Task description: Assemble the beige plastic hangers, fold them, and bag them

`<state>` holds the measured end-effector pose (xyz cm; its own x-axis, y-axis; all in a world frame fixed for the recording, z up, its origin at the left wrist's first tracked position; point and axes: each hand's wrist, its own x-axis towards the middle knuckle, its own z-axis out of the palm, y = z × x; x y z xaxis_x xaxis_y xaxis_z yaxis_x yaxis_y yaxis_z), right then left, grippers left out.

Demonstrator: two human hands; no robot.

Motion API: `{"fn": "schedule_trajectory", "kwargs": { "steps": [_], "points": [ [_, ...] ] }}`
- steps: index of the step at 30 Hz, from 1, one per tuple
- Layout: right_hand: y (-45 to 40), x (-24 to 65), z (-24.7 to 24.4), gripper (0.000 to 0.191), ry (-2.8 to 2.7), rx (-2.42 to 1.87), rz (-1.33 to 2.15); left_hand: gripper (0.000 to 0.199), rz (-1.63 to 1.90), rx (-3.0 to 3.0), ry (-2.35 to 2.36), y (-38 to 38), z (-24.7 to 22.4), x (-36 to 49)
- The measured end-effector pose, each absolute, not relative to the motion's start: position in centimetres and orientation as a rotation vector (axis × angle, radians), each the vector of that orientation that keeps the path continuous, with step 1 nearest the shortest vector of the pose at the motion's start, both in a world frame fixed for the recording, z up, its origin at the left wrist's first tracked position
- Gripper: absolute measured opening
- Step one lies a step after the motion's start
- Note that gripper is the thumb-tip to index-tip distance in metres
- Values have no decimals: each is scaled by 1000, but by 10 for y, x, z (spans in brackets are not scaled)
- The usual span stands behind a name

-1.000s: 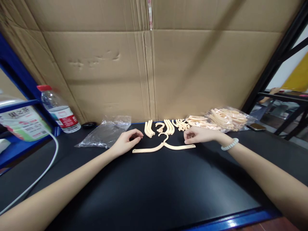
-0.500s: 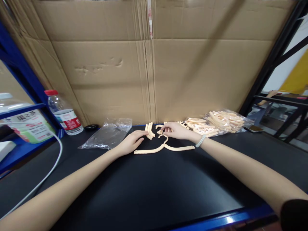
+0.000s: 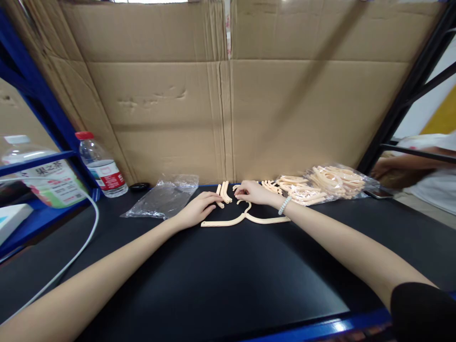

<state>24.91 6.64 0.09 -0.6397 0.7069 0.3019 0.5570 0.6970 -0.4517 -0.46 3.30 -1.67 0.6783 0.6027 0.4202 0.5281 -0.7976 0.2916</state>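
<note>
A cream plastic hanger [image 3: 261, 220] with two curved arms and a hook lies on the black table [image 3: 221, 275]. My left hand [image 3: 199, 209] rests left of the hook, its fingers touching the nearest of several short cream arm pieces [image 3: 225, 191]. Above the hanger's hook is my right hand [image 3: 253, 192], thumb and fingers pinched together; what is between them, if anything, is too small to make out. Behind the right hand, more cream parts [image 3: 271, 186] are partly hidden.
Clear bags of cream parts [image 3: 335, 181] lie at the back right beside a phone [image 3: 378, 194]. An empty clear bag [image 3: 162, 197], a red-capped bottle [image 3: 107, 173] and a white cable [image 3: 87, 237] are on the left. A person's arm [image 3: 413, 164] shows at far right.
The view has shifted slightly. My right hand has moved a little toward the hanger's hook, with its fingers pinched. The short arm pieces beside my left hand lie more spread out. A person has come into view at right.
</note>
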Motion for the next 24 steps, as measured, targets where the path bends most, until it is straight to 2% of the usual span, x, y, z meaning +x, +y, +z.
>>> {"fn": "schedule_trajectory", "kwargs": {
  "steps": [9,18,24],
  "points": [
    [66,255,5,18,-2061,-1022,554,18,790,2707,936,30,-12,-4],
    [31,276,11,34,-1598,-922,906,21,1066,2575,964,14,9,2],
    [-11,279,7,39,-1421,-854,1103,16,1157,1948,722,-18,25,23]
  ]
}}
